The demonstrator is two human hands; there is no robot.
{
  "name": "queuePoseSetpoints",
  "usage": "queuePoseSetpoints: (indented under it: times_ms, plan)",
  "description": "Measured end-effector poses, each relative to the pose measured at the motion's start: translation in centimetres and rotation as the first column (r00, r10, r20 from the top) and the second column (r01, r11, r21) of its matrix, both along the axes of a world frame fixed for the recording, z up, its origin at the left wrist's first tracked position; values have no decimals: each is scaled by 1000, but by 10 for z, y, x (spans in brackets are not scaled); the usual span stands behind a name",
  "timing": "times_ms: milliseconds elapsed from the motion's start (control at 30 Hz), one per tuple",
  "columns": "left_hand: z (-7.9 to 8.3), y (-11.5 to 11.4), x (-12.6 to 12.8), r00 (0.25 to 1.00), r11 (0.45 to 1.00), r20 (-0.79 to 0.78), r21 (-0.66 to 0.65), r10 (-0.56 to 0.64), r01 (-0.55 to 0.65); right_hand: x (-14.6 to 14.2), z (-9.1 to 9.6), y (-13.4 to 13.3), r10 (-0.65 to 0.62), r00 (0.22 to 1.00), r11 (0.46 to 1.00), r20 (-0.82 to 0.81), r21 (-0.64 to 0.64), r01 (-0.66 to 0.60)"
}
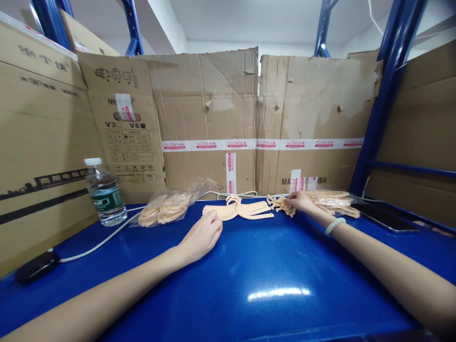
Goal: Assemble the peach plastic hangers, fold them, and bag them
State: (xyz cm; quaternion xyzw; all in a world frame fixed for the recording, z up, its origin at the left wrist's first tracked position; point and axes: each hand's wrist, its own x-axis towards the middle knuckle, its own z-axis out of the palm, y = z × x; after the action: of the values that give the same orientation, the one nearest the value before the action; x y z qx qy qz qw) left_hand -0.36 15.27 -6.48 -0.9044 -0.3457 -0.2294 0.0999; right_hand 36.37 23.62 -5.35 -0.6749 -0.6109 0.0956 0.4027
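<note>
A stack of small cream plastic hangers (245, 210) lies on the blue shelf (270, 266) near the cardboard wall. My left hand (203, 235) rests on the shelf with its fingers curled, its tips touching the left end of that stack. My right hand (301, 200) reaches further back and pinches a small cluster of cream hangers (281, 204) at the mouth of a clear bag of hangers (335, 200). A pale bead bracelet (335, 226) sits on my right wrist.
A second clear bag of hangers (166, 208) lies at the left. A water bottle (104, 192) stands beside it. A black device (35, 267) with a white cable sits at the far left. A dark tablet (386, 217) lies at the right. Cardboard boxes wall the shelf.
</note>
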Motion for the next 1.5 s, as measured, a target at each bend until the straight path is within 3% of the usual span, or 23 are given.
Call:
queuePoseSetpoints:
  times_ms: [233, 433, 567, 667, 733, 1100, 1267, 1367, 1500]
  plan:
    - [0, 1, 0, 1000, 999, -3, 32, 0, 0, 0, 16, -8, 86, 941, 996, -327, 48, -74]
    - [5, -1, -1, 998, 1000, 58, -18, -14, 15, -23, 29, -35, 318, 751, 941, -578, 99, -322]
    - [6, -1, -2, 998, 998, 61, -54, -12, 16, -49, 18, -61, 386, 633, 892, -672, 96, -442]
    - [4, 0, -3, 1000, 999, 31, -49, 3, -2, -64, 5, -78, 384, 517, 855, -765, 84, -512]
    - [3, 1, -3, 1000, 999, 26, -43, 12, -11, -70, 1, -85, 380, 479, 841, -791, 81, -534]
    - [4, 2, -5, 998, 999, 63, -52, -8, 11, -62, -4, -87, 397, 430, 842, -811, 136, -522]
    - [1, 7, -8, 998, 995, -20, -70, 64, -65, -65, -5, -90, 408, 384, 827, -828, 156, -541]
    - [-1, 10, -9, 996, 992, -25, -87, 90, -91, -66, -6, -91, 397, 415, 841, -819, 143, -522]
    - [-4, 12, -8, 999, 989, 21, -142, 41, -38, -66, -9, -90, 396, 490, 863, -777, 132, -488]
